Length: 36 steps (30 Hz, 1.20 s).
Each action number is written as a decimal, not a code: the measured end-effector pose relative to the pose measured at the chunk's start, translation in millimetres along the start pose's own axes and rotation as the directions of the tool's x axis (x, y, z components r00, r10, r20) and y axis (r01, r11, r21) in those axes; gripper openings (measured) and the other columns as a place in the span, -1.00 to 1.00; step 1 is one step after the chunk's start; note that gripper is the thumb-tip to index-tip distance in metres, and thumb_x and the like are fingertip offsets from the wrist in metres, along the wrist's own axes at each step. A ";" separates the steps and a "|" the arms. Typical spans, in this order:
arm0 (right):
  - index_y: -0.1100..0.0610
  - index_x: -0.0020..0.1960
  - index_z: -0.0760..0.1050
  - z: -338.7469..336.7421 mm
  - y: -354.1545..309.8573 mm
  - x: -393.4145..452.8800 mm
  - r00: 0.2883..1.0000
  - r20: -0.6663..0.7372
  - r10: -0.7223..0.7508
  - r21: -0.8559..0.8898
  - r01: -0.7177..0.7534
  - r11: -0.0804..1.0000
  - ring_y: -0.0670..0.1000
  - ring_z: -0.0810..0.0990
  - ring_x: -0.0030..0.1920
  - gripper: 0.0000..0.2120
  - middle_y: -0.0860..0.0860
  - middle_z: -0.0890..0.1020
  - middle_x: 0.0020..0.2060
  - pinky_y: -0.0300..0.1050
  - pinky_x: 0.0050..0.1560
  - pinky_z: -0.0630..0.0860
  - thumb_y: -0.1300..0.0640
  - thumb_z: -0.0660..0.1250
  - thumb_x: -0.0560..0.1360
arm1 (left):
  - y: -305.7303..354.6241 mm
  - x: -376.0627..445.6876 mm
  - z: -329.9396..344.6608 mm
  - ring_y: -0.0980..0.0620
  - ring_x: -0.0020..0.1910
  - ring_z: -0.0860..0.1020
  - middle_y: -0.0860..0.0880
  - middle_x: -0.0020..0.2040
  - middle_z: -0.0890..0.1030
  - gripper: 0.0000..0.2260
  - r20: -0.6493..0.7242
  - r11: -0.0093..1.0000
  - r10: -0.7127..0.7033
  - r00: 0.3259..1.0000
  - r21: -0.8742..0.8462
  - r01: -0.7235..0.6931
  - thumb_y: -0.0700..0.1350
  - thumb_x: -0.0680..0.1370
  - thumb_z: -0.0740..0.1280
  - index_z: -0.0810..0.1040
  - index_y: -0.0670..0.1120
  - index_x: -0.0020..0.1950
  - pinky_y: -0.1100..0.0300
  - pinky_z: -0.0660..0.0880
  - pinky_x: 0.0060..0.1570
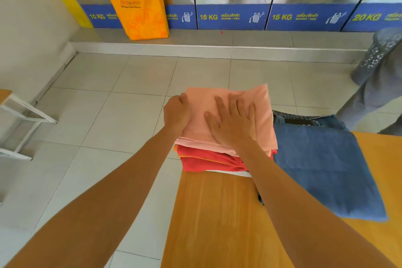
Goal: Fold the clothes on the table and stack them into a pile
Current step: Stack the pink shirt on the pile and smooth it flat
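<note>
The left edge of the folded peach shirt (pixel 228 113) is gripped by the left hand (pixel 177 113), and its top is pressed by the flat, open right hand (pixel 233 124). The shirt is laid on a pile of folded clothes (pixel 208 159) at the wooden table (pixel 217 213) corner. Folded blue jeans (pixel 322 165) are laid just beside the pile, on the right.

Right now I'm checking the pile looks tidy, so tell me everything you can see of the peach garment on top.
The peach garment is a soft, plain fabric, folded into a rough rectangle and lying flat on top of the stack of red and orange clothes at the wooden table's far corner. Its far edge overhangs the table. The right hand presses flat on it; the left hand grips its left edge. The jeans lie along its right side.
</note>
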State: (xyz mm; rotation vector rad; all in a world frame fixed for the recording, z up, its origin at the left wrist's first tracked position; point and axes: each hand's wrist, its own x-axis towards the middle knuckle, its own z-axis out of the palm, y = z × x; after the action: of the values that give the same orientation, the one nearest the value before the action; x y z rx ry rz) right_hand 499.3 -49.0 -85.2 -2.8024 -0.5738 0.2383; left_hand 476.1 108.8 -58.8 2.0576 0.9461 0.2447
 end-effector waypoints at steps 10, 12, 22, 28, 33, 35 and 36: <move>-0.17 0.62 -0.06 3.4 3.8 2.2 1.000 -0.016 -0.010 0.015 0.010 1.000 0.10 -0.09 0.63 -0.29 0.04 0.00 0.64 0.20 0.56 -0.25 -0.41 -0.24 0.53 | -3.7 34.6 7.4 -0.06 -0.12 0.52 -0.04 -0.01 0.62 -0.82 -0.057 0.961 -0.218 0.974 -0.185 0.204 -0.13 0.57 0.24 0.60 -0.09 0.08 0.19 0.42 -0.26; -0.17 0.62 -0.03 4.1 4.0 2.8 1.000 -0.012 -0.011 0.017 0.011 1.000 0.10 -0.07 0.63 -0.30 0.04 0.03 0.64 0.20 0.56 -0.25 -0.41 -0.23 0.54 | -9.0 35.7 9.8 -0.12 -0.04 0.57 -0.10 0.08 0.64 -0.79 -0.061 0.942 -0.289 0.955 -0.197 0.272 -0.14 0.56 0.22 0.60 -0.12 0.11 0.11 0.47 -0.12; 0.00 0.63 0.04 -6.5 29.5 1.5 0.992 -0.013 -0.127 -0.063 0.126 0.990 0.06 -0.02 0.63 -0.39 0.02 0.11 0.62 0.14 0.58 -0.13 -0.16 -0.12 0.62 | -7.1 -39.3 67.0 -0.07 0.35 0.43 -0.03 0.34 0.51 -0.67 0.016 0.794 0.539 0.842 0.326 -0.514 0.01 0.63 0.10 0.46 -0.05 0.32 -0.12 0.32 0.39; 0.10 0.57 0.19 -30.9 105.9 1.1 0.935 0.066 0.348 0.133 -0.354 0.926 0.19 0.09 0.59 -0.27 0.12 0.24 0.57 0.39 0.51 -0.02 -0.35 -0.15 0.60 | -12.8 -33.1 60.2 -0.06 0.62 -0.09 -0.04 0.64 0.03 -0.50 0.213 0.742 0.373 0.903 0.516 -0.428 0.11 0.69 -0.15 0.04 0.02 0.63 -0.39 -0.17 0.45; 0.26 0.25 0.44 -49.4 86.6 -9.9 0.883 -0.176 0.436 0.223 -0.396 0.891 0.28 0.52 0.17 -0.44 0.22 0.56 0.17 0.15 0.09 0.45 -0.23 0.10 0.61 | -3.5 -45.7 76.1 -0.09 0.61 -0.22 -0.13 0.64 -0.16 -0.47 0.182 0.741 0.359 0.915 0.541 -0.398 0.00 0.71 -0.12 -0.15 -0.16 0.63 -0.24 -0.33 0.49; 0.22 0.24 0.43 -49.6 79.2 -16.4 0.876 -0.044 0.481 0.219 -0.461 0.860 0.25 0.58 0.10 -0.43 0.18 0.59 0.10 0.08 -0.02 0.43 -0.27 0.08 0.60 | -3.1 -47.8 74.5 -0.07 0.61 -0.21 -0.13 0.64 -0.16 -0.47 0.174 0.758 0.373 0.911 0.509 -0.408 -0.02 0.71 -0.09 -0.15 -0.19 0.63 -0.16 -0.35 0.49; 0.20 0.22 0.46 -46.4 78.3 -20.5 0.876 0.037 0.482 0.195 -0.479 0.856 0.23 0.59 0.07 -0.41 0.16 0.61 0.07 0.06 -0.04 0.41 -0.29 0.05 0.60 | -4.2 -47.2 73.7 -0.06 0.62 -0.19 -0.12 0.64 -0.14 -0.47 0.171 0.764 0.374 0.912 0.500 -0.407 -0.02 0.71 -0.09 -0.14 -0.19 0.63 -0.14 -0.34 0.50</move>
State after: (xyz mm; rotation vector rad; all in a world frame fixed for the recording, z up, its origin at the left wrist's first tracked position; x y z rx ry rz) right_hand 518.9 -137.1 -61.9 -2.6966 0.1655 0.3519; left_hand 476.0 32.1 -101.1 2.7594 0.5639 0.1452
